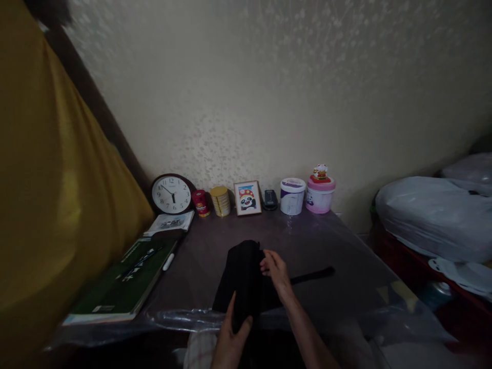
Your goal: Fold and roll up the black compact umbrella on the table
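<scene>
Black bag at the table's near edge! Left hand, fingers clamped around its near end; right hand curls alongside, grip unclear. Bag's in hand; strap lies loose, ungathered.

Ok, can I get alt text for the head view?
A person's left hand holds the near end of a black item on a table; the right hand is at its right side. A clock and framed panda picture stand by the wall; a green book lies left.
</scene>
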